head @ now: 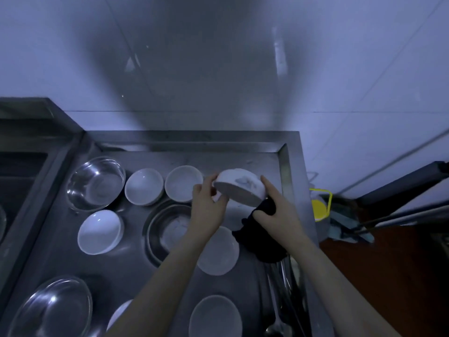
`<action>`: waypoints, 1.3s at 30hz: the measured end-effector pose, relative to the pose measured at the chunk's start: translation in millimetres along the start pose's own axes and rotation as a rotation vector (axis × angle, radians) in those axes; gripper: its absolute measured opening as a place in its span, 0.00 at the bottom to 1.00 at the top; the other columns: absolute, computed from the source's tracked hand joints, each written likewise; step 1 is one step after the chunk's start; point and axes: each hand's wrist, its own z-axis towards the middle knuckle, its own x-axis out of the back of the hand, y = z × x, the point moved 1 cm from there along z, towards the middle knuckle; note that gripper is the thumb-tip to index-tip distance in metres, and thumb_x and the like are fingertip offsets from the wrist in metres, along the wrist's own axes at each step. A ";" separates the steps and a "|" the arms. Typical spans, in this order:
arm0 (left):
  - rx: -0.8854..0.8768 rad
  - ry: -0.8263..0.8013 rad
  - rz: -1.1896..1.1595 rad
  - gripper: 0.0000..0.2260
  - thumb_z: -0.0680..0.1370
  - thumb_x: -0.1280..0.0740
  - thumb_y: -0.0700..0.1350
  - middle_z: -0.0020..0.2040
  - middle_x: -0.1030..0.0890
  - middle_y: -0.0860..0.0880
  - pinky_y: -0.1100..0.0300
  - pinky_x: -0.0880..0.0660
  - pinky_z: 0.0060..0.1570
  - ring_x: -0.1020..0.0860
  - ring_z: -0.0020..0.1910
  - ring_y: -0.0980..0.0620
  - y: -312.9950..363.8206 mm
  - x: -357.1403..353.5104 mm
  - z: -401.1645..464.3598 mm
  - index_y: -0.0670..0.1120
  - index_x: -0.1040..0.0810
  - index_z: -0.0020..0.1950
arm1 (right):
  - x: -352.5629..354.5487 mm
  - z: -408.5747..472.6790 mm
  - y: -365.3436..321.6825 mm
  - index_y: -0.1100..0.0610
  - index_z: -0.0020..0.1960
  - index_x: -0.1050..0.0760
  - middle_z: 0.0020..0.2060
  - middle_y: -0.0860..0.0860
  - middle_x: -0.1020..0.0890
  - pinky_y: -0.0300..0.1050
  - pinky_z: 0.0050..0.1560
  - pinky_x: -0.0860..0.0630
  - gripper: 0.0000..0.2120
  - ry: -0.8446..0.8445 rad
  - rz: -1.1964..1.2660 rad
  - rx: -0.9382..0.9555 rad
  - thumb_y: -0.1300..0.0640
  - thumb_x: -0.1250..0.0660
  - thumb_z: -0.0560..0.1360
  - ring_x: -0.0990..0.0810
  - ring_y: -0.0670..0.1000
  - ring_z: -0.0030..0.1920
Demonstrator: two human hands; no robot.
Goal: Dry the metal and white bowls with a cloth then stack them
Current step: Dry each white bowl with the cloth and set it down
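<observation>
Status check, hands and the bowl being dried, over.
Left hand grips white bowl, tilted, above counter. Right hand holds black cloth at bowl's rim. Metal bowl below, untouched. Nothing in the way.

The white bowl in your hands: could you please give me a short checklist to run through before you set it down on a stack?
1. Grip on the white bowl: left hand holds one side, right hand the other. Ok.
2. Dark cloth in hand: held under the right hand against the bowl. Ok.
3. Bowl dry: grey marks show on its outer wall; wet or reflection, cannot tell.
4. A bowl to stack onto: the white bowl behind stands upright and free. Ok.
5. Any stack begun: the white bowls all lie singly on the steel counter. Not ok.
</observation>
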 end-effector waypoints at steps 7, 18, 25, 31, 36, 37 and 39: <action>0.050 0.096 0.244 0.09 0.79 0.37 0.44 0.40 0.19 0.45 0.43 0.18 0.42 0.18 0.39 0.42 -45.2 -13.1 48.8 0.40 0.21 0.49 | -5.1 21.3 17.6 0.47 0.74 0.38 0.57 0.41 0.25 0.37 0.54 0.33 0.38 -0.047 0.045 -0.030 0.53 0.35 0.65 0.27 0.44 0.58; 0.305 0.030 0.383 0.20 0.76 0.32 0.44 0.24 0.28 0.44 0.57 0.31 0.30 0.28 0.27 0.45 -71.5 -33.4 81.0 0.42 0.32 0.25 | -8.9 6.7 39.3 0.52 0.62 0.27 0.58 0.48 0.26 0.20 0.53 0.39 0.26 0.065 0.005 -0.009 0.56 0.36 0.63 0.31 0.38 0.55; 0.389 -0.096 0.232 0.12 0.78 0.32 0.51 0.43 0.15 0.43 0.49 0.21 0.54 0.17 0.45 0.43 -82.2 -14.2 54.2 0.43 0.17 0.43 | -13.1 -5.9 36.3 0.53 0.57 0.24 0.58 0.50 0.25 0.21 0.56 0.39 0.21 0.095 0.020 0.004 0.57 0.35 0.64 0.30 0.37 0.56; 0.372 -0.175 0.430 0.15 0.74 0.28 0.44 0.49 0.19 0.47 0.55 0.25 0.50 0.21 0.51 0.45 -114.7 17.7 -12.1 0.45 0.22 0.60 | -14.6 -29.8 36.7 0.51 0.48 0.24 0.60 0.50 0.26 0.19 0.56 0.42 0.13 0.057 -0.010 0.012 0.56 0.35 0.63 0.31 0.31 0.55; 0.416 -0.157 0.278 0.20 0.67 0.31 0.42 0.49 0.21 0.42 0.42 0.20 0.48 0.22 0.50 0.39 -131.4 15.8 -56.2 0.45 0.26 0.59 | -22.7 -58.3 45.0 0.54 0.46 0.21 0.59 0.49 0.27 0.20 0.59 0.43 0.12 0.066 -0.021 0.015 0.56 0.35 0.63 0.31 0.37 0.58; 0.438 -0.129 0.201 0.19 0.67 0.32 0.41 0.48 0.22 0.42 0.40 0.20 0.48 0.22 0.50 0.38 -131.9 15.8 -59.8 0.46 0.27 0.58 | -23.9 -64.0 46.8 0.53 0.45 0.21 0.59 0.49 0.27 0.21 0.59 0.43 0.11 0.068 -0.025 0.020 0.56 0.35 0.63 0.31 0.38 0.58; 0.483 -0.088 0.057 0.17 0.68 0.33 0.39 0.47 0.22 0.43 0.37 0.20 0.48 0.22 0.51 0.37 -134.6 17.7 -64.5 0.50 0.28 0.56 | -25.0 -74.4 48.6 0.50 0.44 0.22 0.59 0.49 0.26 0.22 0.60 0.42 0.09 0.063 -0.033 0.026 0.56 0.34 0.64 0.30 0.39 0.59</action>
